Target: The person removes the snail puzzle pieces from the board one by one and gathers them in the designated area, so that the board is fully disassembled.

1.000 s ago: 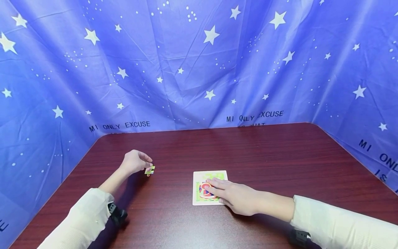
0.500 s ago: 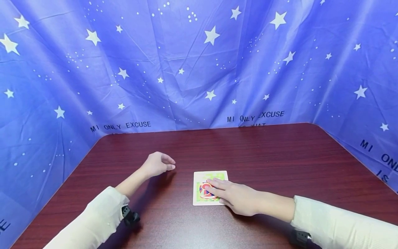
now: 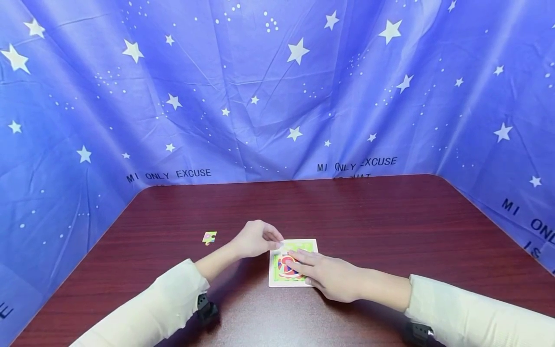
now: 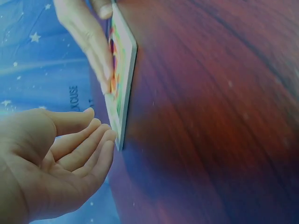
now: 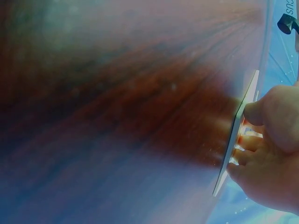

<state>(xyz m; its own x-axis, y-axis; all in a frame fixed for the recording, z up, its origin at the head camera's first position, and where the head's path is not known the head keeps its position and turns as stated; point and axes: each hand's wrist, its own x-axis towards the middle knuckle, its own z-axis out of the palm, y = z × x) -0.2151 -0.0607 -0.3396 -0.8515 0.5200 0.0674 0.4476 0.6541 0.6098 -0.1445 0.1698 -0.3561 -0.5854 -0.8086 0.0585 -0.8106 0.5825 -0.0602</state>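
A square puzzle board (image 3: 292,283) with a pale rim and a green, red and blue picture lies flat on the table. My right hand (image 3: 334,274) rests on its right part with straight fingers spread over the picture, hiding some of it. Up at the board's far left corner is my left hand (image 3: 256,238), fingertips right at the rim. The left wrist view shows that hand (image 4: 60,163) with fingers gently bent, thumb apart and nothing pinched. Left of it, a small green and pink jigsaw piece (image 3: 209,237) lies alone on the wood.
The dark red-brown table (image 3: 368,212) has a smooth, slightly glossy top. Behind it and along both sides hangs a blue curtain (image 3: 260,58) with white stars and lettering. A black strap device (image 3: 205,307) sits at my left sleeve, another (image 3: 419,332) at the right.
My left hand has let go of the jigsaw piece at the left and moved right to the board's far left corner. The right hand has stayed on the board.
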